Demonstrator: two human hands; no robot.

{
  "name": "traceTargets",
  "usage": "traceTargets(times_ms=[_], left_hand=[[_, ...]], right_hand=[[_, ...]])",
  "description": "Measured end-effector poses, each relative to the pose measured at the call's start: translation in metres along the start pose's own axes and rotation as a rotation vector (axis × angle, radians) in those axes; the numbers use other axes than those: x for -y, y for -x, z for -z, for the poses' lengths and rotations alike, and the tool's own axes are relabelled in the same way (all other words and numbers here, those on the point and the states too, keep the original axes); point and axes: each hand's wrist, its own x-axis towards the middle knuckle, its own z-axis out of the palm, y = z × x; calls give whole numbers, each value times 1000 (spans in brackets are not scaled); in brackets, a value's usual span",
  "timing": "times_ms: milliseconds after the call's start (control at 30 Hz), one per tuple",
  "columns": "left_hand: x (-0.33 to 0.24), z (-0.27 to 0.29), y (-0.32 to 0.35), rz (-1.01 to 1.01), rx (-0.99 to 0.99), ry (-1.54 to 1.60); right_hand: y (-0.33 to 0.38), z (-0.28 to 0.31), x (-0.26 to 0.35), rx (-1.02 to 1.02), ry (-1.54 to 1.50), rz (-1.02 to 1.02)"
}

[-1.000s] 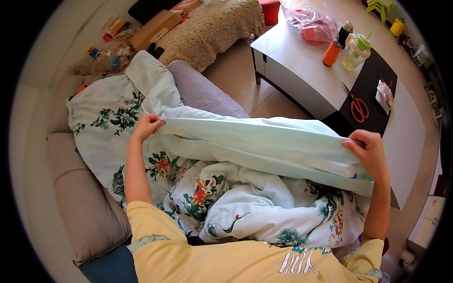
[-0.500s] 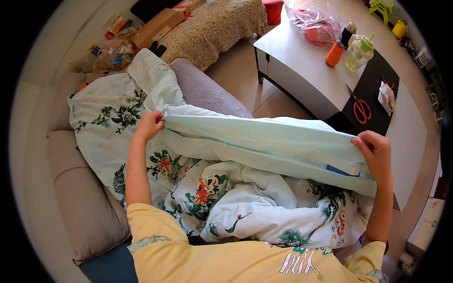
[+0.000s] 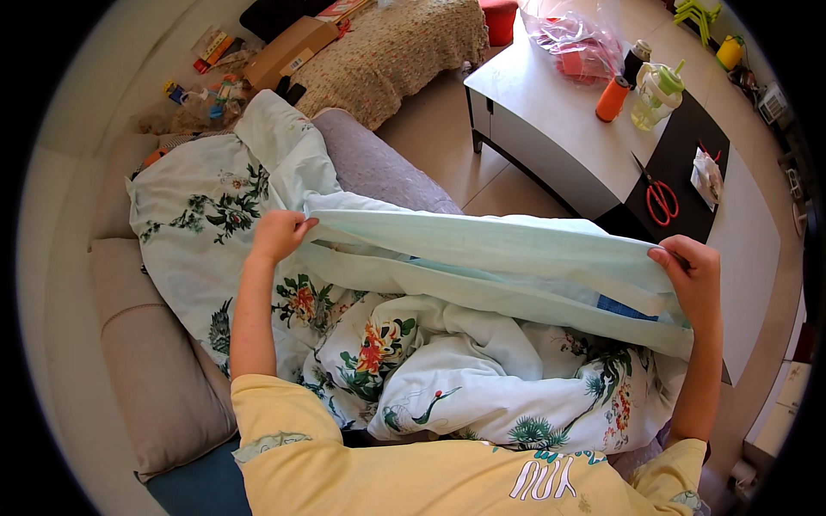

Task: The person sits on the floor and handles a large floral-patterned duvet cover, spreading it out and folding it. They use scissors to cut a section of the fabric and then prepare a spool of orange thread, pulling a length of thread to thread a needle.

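1. Spreading from ten o'clock through the middle to five, the quilt (image 3: 465, 327) looks pale and rumpled, with green sprigs and reddish flowers.
2. Its pale green edge (image 3: 482, 238) stretches lengthwise from nine to three o'clock, both hands equally near, touching it.
3. Left hand (image 3: 284, 234) pinches the nine-o'clock end; right hand (image 3: 693, 268), the three-o'clock end.

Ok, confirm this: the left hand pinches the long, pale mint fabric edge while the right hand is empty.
Wrong about the right hand: the head view shows it pinching that mint fabric edge too. The left hand is as stated.
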Motion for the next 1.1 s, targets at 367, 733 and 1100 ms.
traceTargets(times_ms=[367,733,1100], left_hand=[[-76,8,-11,-437,-289,88],[-18,-35,-29,-63,-229,-85],[62,-52,5,346,-135,34]], right_hand=[[4,2,2,-25,-7,-6],[12,6,3,-85,22,45],[17,5,-2,36,0,150]])
